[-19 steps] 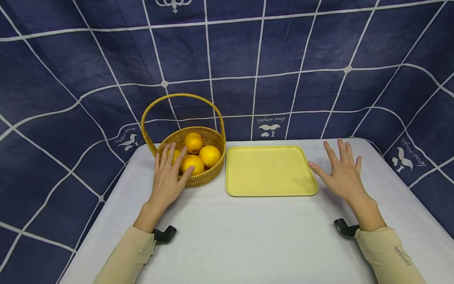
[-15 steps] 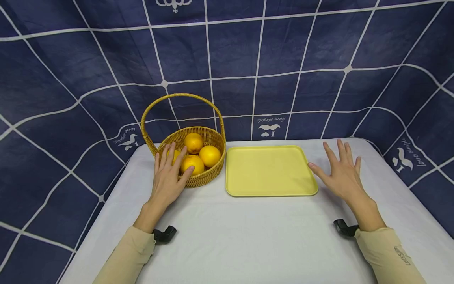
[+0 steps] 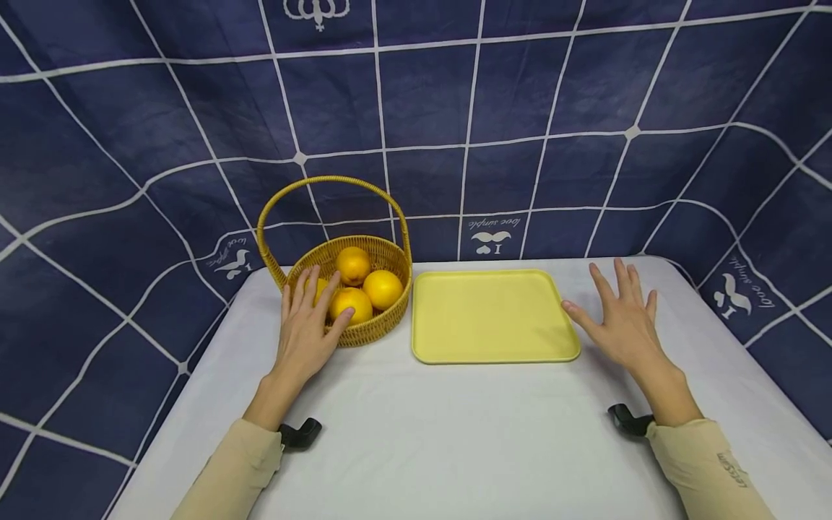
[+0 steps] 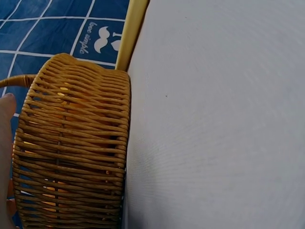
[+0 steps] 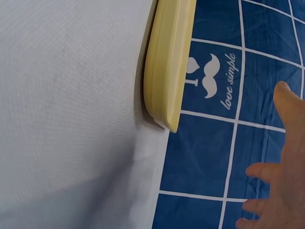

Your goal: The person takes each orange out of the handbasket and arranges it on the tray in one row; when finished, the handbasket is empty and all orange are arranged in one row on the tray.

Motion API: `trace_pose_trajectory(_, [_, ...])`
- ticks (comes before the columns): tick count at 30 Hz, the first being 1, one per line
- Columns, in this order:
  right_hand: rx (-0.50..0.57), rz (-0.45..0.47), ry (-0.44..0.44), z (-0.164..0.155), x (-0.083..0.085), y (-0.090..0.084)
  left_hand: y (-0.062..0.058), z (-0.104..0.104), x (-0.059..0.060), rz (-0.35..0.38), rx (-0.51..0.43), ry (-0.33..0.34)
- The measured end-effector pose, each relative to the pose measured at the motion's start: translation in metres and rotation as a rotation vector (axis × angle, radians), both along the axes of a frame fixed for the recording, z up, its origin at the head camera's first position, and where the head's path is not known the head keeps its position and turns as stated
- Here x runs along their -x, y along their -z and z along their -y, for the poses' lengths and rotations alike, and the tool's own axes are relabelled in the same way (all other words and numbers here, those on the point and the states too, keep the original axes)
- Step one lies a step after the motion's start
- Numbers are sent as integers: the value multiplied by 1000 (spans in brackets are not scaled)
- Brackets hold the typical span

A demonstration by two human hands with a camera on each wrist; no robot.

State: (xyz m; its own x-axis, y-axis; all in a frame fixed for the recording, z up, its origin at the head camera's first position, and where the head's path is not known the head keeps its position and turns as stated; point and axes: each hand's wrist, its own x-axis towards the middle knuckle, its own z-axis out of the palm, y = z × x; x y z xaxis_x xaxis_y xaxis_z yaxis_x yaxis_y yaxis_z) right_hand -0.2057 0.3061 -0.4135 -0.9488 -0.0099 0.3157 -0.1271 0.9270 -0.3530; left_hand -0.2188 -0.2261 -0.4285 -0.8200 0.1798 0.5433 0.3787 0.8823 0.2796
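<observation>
A wicker basket [image 3: 373, 332] with a tall arched handle [image 3: 333, 180] stands at the back left of the table. Several oranges [image 3: 383, 289] lie in it, one partly hidden behind my left fingers. My left hand [image 3: 304, 338] is spread over the basket's near left rim, holding nothing. In the left wrist view the woven basket wall [image 4: 71, 143] fills the left side, with part of the hand at the edge. To the right of the basket lies a yellow tray [image 3: 494, 318]. Beside its right edge my right hand [image 3: 627, 325] hovers with fingers spread and holds nothing.
A white cloth [image 3: 455, 433] covers the table. Behind and at both sides hangs a dark blue curtain [image 3: 429, 101] with white grid lines, close to the table's back edge. Each wrist carries a black camera mount [image 3: 302, 435].
The whole scene sits slightly lower and a little to the left in the head view, as the camera tilted. Hands, basket and tray keep their places relative to each other.
</observation>
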Motion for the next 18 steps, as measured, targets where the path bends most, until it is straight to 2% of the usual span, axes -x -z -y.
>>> trace_pose_trajectory(8, [10,-4,-4,2,1,4,3,5,-3,-3,-1,-17])
trace_pose_trajectory(18, [18,0,-17,1,2,10,6,1,1,-14,-9,-15])
